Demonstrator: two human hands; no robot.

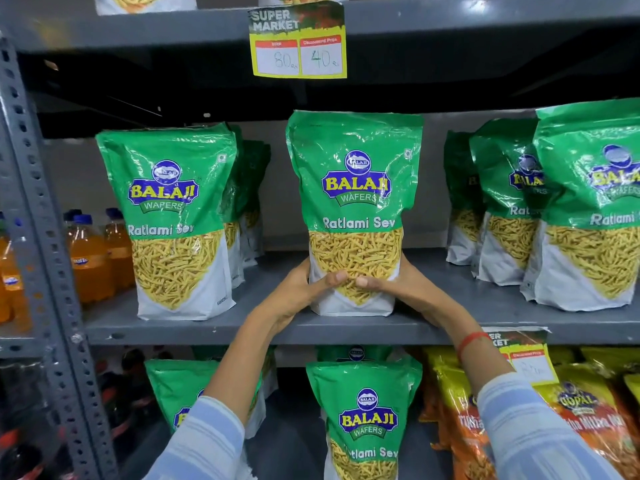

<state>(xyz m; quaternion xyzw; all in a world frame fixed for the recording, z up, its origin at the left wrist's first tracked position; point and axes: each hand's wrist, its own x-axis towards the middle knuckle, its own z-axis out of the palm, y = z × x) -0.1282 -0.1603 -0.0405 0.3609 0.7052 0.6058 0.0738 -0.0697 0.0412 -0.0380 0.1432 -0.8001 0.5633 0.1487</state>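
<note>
The left hand [304,289] and the right hand [398,289] are both grasping the lower part of a snack packet [353,202] at the centre of the frame. The thumbs are nearly meeting across its front, and the fingers are wrapping behind it, out of sight. The packet is standing upright, and its base seems to be resting on the grey metal shelf [277,327] near the front edge.

To place it well, the person is probably best off squeezing only lightly, since the thin fried strands inside look brittle. It would also help to keep the base flat, the label facing forward and the front in line with the neighbouring packet [169,220] at centre left, then let go with both hands together.

The green and white packet is showing a blue and yellow logo reading "BALAJI WAFERS", with "Ratlami Sev" below. Matching packets are standing at the right edge [588,209] and on the shelf below [363,420]. At the top centre, a price tag [298,41] is hanging, reading "SUPER MARKET" and "Discounted Price", with 80 and 40 handwritten. At the lower right, yellow and orange packets [588,420] are showing "GOPAL". Orange drink bottles [90,258] are standing at the far left, with labels too small to read.
</note>
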